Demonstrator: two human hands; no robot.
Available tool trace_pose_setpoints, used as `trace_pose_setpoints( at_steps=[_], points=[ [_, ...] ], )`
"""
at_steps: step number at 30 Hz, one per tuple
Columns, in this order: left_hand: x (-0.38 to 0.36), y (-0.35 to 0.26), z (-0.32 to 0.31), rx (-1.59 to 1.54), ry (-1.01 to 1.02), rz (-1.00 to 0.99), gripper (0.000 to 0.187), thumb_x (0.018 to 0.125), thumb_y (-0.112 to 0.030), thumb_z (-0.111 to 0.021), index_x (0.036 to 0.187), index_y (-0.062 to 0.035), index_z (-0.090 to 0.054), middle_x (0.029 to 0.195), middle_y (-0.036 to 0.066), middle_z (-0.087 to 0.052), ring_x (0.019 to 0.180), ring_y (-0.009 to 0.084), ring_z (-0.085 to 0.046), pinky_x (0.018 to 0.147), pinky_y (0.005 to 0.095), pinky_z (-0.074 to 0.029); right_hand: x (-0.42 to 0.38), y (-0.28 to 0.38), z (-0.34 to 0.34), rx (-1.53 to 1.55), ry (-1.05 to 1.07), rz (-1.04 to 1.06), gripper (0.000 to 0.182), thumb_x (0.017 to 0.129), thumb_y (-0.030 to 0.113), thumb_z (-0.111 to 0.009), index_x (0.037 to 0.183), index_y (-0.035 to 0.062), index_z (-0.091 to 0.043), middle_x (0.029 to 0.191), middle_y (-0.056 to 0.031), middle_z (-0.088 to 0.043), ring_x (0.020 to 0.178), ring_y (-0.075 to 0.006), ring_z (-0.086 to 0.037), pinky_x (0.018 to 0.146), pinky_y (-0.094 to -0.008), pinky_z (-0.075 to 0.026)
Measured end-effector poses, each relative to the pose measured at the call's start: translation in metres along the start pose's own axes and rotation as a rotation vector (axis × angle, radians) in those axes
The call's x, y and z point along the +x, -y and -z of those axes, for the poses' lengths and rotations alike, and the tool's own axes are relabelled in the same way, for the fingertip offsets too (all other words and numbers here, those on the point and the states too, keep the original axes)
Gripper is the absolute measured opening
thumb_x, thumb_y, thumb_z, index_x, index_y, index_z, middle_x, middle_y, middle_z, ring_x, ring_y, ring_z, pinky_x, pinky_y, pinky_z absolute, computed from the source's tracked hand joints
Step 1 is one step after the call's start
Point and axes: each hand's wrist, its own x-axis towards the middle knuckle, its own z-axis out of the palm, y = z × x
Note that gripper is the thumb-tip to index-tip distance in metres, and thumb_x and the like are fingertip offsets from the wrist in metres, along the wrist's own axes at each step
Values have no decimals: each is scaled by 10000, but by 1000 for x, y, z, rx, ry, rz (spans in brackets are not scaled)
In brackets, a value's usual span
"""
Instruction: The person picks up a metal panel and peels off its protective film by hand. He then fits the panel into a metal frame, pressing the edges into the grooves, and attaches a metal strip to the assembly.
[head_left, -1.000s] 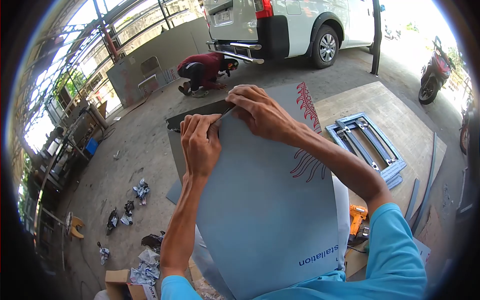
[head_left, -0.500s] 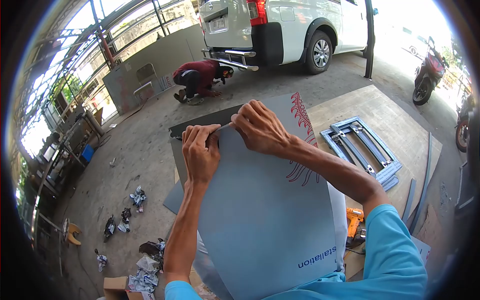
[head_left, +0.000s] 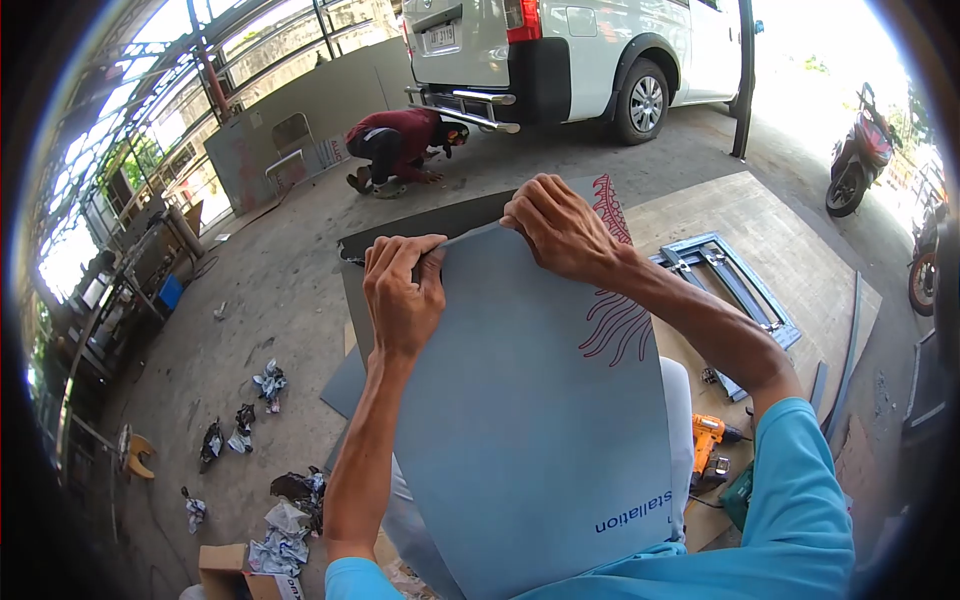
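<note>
Both hands are closed on the far edge of a blue-grey protective film (head_left: 530,400). The left hand (head_left: 403,295) pinches the film's corner between curled fingers and thumb; the right hand (head_left: 560,230) grips the same edge just beside it. Beyond the fingertips, a dark panel (head_left: 420,228) is exposed. Below the right forearm, an orange drill (head_left: 710,440) lies on a wooden board (head_left: 740,210).
</note>
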Motion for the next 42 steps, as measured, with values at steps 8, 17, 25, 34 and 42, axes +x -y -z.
trace_pose_setpoints(
  at_steps=[8,17,25,34,42],
  points=[
    [-2,4,-6,-4,-13,-18,115,818,-159,-656,856,-55,-685,765,50,-629,746,198,-549,734,311,-436,-9,4,-13,-59,16,-58,196,823,137,-652,924,32,-521,837,-95,-490,738,-206,-518,664,-377,-461],
    [-6,8,-4,-21,0,13,86,799,-127,-673,849,-60,-691,756,42,-630,740,195,-541,724,307,-432,-16,-12,39,114,63,-394,686,775,190,-717,1372,154,-381,1394,-147,-323,1260,-304,-387,997,-427,-417],
    [-4,6,-5,-53,-41,-21,69,779,-86,-671,841,-60,-685,754,51,-638,729,203,-556,721,309,-433,-22,-45,24,-1,113,-84,211,834,26,-599,1041,47,-566,1176,-129,-534,1047,-289,-548,846,-378,-500],
    [-9,16,-11,-143,-130,-30,80,728,-42,-667,804,-54,-648,736,47,-599,757,221,-533,759,324,-407,-34,-33,20,-79,61,-297,76,928,90,-466,928,18,-492,1102,-122,-470,1054,-290,-468,930,-362,-373],
    [-10,11,-13,-134,-129,-18,50,755,-47,-658,803,-52,-646,733,36,-589,743,204,-499,757,317,-403,-31,-34,16,-99,27,-251,37,906,50,-495,900,20,-475,908,-145,-505,902,-311,-505,850,-367,-409]
  ],
)
